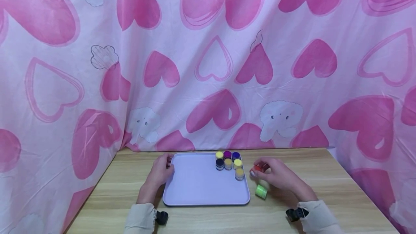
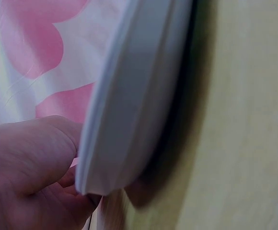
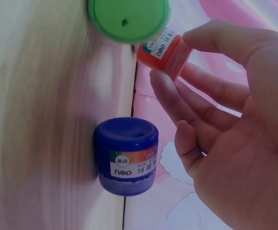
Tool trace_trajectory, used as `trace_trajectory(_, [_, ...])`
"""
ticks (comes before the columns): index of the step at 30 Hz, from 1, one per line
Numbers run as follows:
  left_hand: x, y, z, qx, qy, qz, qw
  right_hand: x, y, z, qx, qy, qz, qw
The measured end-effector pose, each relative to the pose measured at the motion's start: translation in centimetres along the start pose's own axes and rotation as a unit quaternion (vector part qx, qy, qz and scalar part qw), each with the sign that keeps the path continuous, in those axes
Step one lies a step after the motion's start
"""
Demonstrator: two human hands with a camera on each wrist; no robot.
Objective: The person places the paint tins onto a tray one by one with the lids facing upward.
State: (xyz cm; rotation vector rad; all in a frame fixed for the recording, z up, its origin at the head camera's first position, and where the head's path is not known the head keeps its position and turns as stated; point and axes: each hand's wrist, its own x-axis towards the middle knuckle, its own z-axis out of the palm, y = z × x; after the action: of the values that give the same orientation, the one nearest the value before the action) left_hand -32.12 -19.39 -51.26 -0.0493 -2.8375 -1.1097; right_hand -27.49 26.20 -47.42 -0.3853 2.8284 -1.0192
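Observation:
My left hand (image 1: 160, 170) grips the left rim of a pale lilac tray (image 1: 195, 185), the thumb over the edge and the fingers lower down at its side. Just off the tray's right side, my right hand (image 1: 277, 173) pinches a small red paint jar (image 3: 162, 53) between thumb and fingertips, tilted in the right wrist view. A green paint jar (image 1: 261, 191) lies on its side on the table below that hand. The right wrist view also has a blue paint jar (image 3: 127, 158) on the tabletop; in the head view it is hidden behind the right hand.
Several paint jars stand together in the tray's back right corner, among them a black jar (image 1: 219, 164), a purple jar (image 1: 227, 155) and an ochre jar (image 1: 239, 174) nearest the front. The wooden table (image 1: 208, 221) meets a pink heart-print curtain (image 1: 214, 64) at the back.

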Motion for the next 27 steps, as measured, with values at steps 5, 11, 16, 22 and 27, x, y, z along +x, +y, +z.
trace_trajectory(5, [0.0,0.1,0.0,0.004,-0.003,-0.002,1.0,0.0,-0.4,0.2,0.009,0.012,0.011,0.9998])
trace_trajectory(11, [0.0,0.2,0.0,0.011,-0.003,0.002,0.9999,0.0,-1.0,0.4,0.013,0.028,0.001,0.9995])
trace_trajectory(16, [0.0,0.2,0.0,0.014,-0.001,0.006,0.9999,-0.1,-1.3,0.7,0.006,0.039,-0.035,0.9986])
trace_trajectory(22, [-0.1,0.2,0.0,0.014,-0.003,0.003,0.9999,-0.2,-1.9,1.1,0.005,0.056,-0.046,0.9973])
trace_trajectory(27, [-0.1,0.2,0.0,0.014,0.001,0.006,0.9999,-0.2,-2.5,1.4,0.01,0.064,-0.065,0.9958])
